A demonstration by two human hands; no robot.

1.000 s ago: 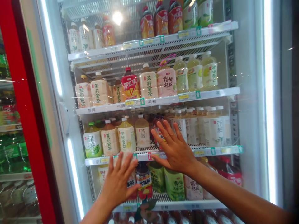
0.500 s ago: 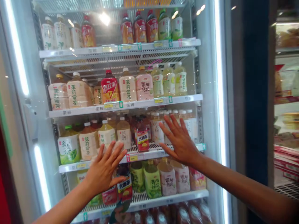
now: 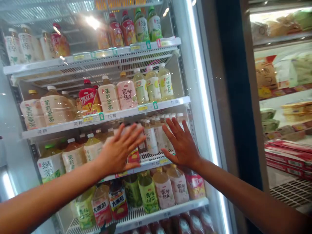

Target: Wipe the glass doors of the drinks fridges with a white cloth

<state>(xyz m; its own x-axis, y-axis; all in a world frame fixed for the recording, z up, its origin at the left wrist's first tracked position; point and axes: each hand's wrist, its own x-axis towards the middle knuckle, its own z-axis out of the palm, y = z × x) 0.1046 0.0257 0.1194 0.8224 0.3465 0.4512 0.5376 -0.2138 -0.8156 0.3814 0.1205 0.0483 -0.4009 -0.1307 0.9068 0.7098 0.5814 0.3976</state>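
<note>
Bottles (image 3: 151, 140) behind the left fingers (image 3: 129, 133) and right fingers (image 3: 170, 135), all spread and empty, look weighty and slick. Best gripped mid-body.

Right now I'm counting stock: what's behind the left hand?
Behind the left hand, part of a red-labelled bottle shows past its edge, on a shelf. The hand covers the rest; what else stands there can't be told.

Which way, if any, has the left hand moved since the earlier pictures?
Yes: the left hand has moved up and rightward in view, judged against the green-capped bottle at far left.
</note>
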